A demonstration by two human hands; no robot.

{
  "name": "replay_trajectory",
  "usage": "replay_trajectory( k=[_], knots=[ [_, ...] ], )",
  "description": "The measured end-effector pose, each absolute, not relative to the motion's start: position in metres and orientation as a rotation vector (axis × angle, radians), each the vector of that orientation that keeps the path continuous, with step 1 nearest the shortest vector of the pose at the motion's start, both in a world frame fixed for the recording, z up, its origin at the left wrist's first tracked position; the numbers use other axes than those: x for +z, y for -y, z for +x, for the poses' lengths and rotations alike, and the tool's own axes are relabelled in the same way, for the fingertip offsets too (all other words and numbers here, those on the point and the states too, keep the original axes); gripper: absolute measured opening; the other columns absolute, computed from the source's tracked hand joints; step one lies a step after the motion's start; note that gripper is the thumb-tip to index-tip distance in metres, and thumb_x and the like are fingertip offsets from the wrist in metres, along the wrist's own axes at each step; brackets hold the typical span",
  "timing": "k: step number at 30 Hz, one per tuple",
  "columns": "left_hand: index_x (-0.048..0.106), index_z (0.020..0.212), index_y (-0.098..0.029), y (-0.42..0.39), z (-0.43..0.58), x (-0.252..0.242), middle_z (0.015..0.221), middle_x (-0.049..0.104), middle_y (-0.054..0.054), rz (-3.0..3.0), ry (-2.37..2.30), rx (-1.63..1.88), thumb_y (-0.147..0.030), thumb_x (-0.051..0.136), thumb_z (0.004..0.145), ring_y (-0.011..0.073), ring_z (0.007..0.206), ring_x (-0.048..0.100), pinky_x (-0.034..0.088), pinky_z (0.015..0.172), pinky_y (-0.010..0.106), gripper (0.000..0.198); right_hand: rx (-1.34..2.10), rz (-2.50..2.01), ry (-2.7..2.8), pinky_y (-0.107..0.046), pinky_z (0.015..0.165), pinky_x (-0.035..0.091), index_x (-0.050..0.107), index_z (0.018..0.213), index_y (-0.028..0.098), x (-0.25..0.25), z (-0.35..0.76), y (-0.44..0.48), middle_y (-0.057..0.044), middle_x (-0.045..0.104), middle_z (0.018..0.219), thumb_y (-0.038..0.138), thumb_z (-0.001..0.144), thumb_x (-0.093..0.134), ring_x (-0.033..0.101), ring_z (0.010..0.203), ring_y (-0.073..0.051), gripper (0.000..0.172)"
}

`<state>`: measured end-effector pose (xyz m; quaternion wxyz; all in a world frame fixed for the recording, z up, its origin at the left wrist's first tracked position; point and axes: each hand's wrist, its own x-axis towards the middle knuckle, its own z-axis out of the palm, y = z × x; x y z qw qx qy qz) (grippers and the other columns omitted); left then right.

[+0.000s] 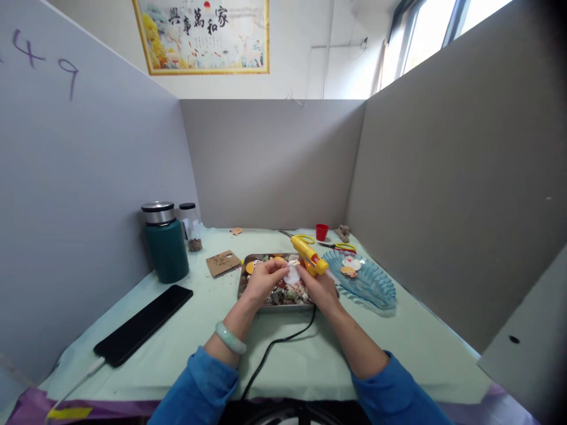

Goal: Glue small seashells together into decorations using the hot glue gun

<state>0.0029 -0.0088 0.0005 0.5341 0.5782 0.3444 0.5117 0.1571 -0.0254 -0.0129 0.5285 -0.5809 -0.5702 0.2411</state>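
Both hands meet above a metal tray (246, 289) filled with shells and small coloured pieces. My right hand (321, 289) is closed on a yellow hot glue gun (305, 251), whose body slants over the back of the hand. A small white piece (292, 275) lies between the hands, touching the fingertips of both. Its exact kind is too small to make out. My left hand (264, 282), with a pale green bangle (230, 338) on the wrist, pinches at the white piece's left edge. The glue gun's nozzle cannot be made out clearly.
Right of the tray sits a blue glass dish (372, 286) with small pieces in it. Scissors (339, 247) and a red cup (322, 232) stand behind. A green flask (166, 248), a phone (144, 324) and a brown card (222, 264) lie left. A black cord (279, 341) crosses the front.
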Motion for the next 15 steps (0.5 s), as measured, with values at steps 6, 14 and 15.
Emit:
replay_trajectory(
  k=[6,14,15],
  knots=[
    [0.062,0.081,-0.013,0.0091,0.0037,-0.0004,0.073,0.063,0.002,1.379,-0.8,1.225,-0.043,0.077,0.06,0.012,0.063,0.057,0.047,0.051,0.021,0.039,0.585,-1.398,1.38,-0.034,0.077,0.049,0.067,0.103,0.023,-0.011,0.1565,0.0273,-0.004,0.071,0.093,0.051,0.079,0.054,0.066,0.089,-0.025,0.039],
    [0.058,0.068,-0.014,0.0104,0.0043,0.0019,0.061,0.058,0.0,1.377,-0.843,1.271,-0.045,0.075,0.06,0.0102,0.053,0.054,0.045,0.049,0.022,0.036,0.435,-1.19,1.485,-0.032,0.083,0.047,0.063,0.099,0.019,-0.0047,0.1531,0.0298,-0.005,0.069,0.097,0.042,0.08,0.054,0.064,0.09,-0.023,0.031],
    [0.058,0.067,-0.014,0.0105,0.0042,0.002,0.061,0.058,-0.001,1.379,-0.845,1.272,-0.045,0.075,0.059,0.0102,0.053,0.054,0.045,0.049,0.022,0.036,0.421,-1.184,1.493,-0.032,0.082,0.047,0.063,0.098,0.019,-0.0045,0.153,0.0298,-0.005,0.069,0.096,0.042,0.08,0.053,0.064,0.089,-0.022,0.031]
  ],
)
